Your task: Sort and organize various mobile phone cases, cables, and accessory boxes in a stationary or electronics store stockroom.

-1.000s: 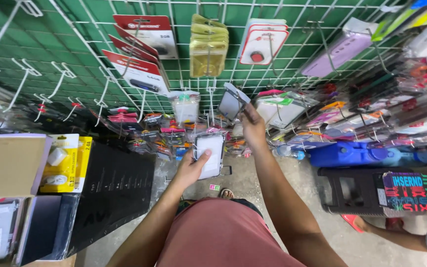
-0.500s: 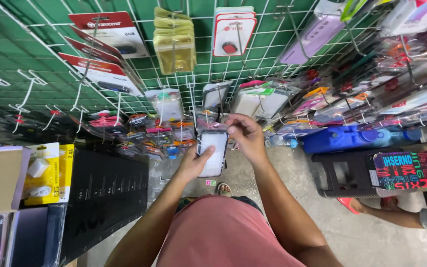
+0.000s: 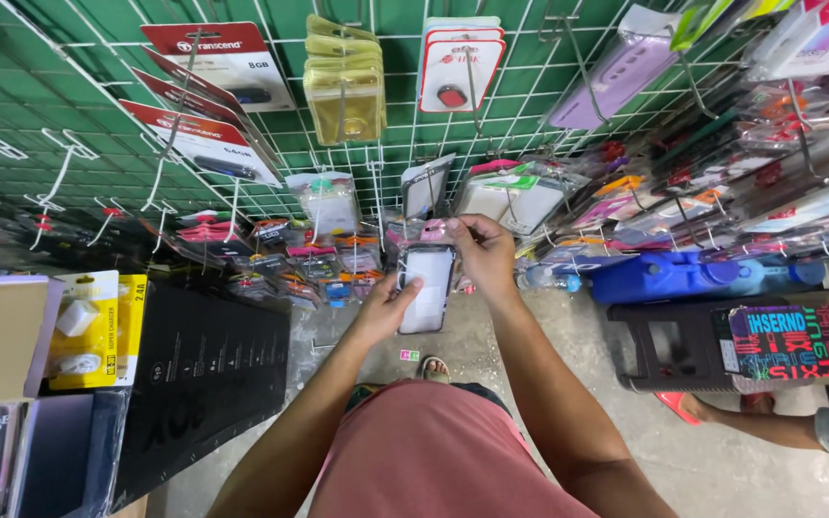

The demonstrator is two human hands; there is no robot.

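Head view: looked down over a pink-clad lap at two bare hands raised before a green wall hung with a white wire grid [image 3: 530, 77]. Left hand [image 3: 383, 309] cupped under the lower half of a clear sleeve with a white insert [image 3: 427, 286], fingers curled and clamped on its left edge and back, thumb lying across the front; held that way, by the look of it, to steady the bottom while the top was handled. Right hand [image 3: 484, 251] closed over the sleeve's upper right corner, fingertips pinched together on the pink hang tab at the top, near the hooks. Sleeve sat midway between the hands, just in front of the lower rows of hanging packets [image 3: 319, 259], apart from them as far as could be told. Long axis ran near to far, nearly upright in the picture, leaning slightly to the left at its near end; tab end pointed away toward the grid, flat white face turned up to the camera. Further left, a yellow charger pack [image 3: 98, 331] lay on a dark carton [image 3: 213, 374]. At right, a blue container [image 3: 683, 273] and a dark plastic stool [image 3: 683, 355] stood on the concrete floor, another person's foot beside it.
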